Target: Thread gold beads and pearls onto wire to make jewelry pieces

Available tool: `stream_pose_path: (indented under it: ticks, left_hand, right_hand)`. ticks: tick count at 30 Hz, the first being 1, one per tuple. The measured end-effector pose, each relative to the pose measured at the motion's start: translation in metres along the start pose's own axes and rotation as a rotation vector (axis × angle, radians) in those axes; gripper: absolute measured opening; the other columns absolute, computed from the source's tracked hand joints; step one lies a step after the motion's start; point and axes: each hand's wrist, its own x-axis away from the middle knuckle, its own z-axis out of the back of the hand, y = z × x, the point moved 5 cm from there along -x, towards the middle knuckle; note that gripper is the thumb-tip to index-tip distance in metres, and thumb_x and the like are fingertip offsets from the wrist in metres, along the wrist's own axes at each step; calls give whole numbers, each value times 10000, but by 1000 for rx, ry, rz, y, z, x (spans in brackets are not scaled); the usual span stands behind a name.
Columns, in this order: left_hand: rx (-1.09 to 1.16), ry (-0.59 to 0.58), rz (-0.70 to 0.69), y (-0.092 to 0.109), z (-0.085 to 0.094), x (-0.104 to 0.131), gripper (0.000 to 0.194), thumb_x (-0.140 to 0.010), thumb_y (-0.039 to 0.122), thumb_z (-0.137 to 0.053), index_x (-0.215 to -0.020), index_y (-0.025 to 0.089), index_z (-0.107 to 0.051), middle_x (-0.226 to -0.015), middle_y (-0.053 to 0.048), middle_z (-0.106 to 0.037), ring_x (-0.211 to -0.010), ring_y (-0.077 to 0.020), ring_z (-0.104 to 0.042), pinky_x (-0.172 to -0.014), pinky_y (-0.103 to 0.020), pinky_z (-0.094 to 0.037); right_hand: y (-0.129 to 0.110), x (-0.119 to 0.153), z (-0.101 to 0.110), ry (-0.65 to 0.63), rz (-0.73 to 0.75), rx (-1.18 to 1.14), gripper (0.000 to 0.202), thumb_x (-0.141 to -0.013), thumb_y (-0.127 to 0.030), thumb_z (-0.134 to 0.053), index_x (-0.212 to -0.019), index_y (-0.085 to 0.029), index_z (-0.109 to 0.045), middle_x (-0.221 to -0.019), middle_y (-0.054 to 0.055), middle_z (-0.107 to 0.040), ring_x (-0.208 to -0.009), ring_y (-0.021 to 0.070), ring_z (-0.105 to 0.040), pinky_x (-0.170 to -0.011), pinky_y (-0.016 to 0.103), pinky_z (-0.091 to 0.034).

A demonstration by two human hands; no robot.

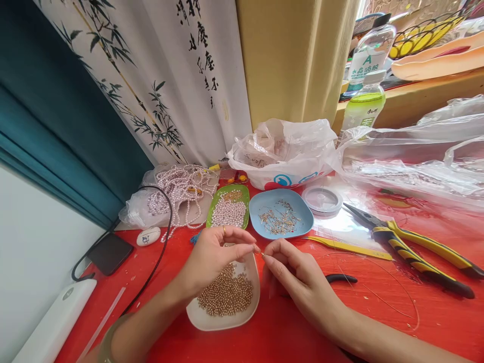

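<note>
My left hand (215,254) reaches over a white dish (223,325) of loose gold beads (227,292), its thumb and index finger pinched together. Facing it, my right hand (298,275) pinches a tiny gold piece (262,254), perhaps a bead, between thumb and index finger. The two sets of fingertips almost meet at that piece. What lies between my left fingertips is too small to name. From behind my right hand a black curved handle (342,278) sticks out; whether the hand touches it is hidden. A thin reddish wire or thread (393,307) loops on the red table at right.
Beyond the hands are a green tray (247,194) of pink and gold beads, a blue tray (257,227) of small metal parts, and a round clear lid (322,200). Yellow tweezers (351,247) and long-nose pliers (423,249) lie right. Bead strands (177,189) and a black cable (166,242) lie left.
</note>
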Motion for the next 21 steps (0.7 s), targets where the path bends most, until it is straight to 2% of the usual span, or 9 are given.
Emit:
stream_pose_path:
  ticks: [21]
  left_hand:
    - [117,-32,44,-1,-2,-1,63,-665,185,-664,-716,148,-656,-690,-20,-683,-621,-99,-578,-563,-191,-445]
  right_hand:
    - [-1,0,1,2,11,-30,165,-886,-310,-375,-771,-201,-421,-533,-37,-530,-440,67,-465,-415,179,-376]
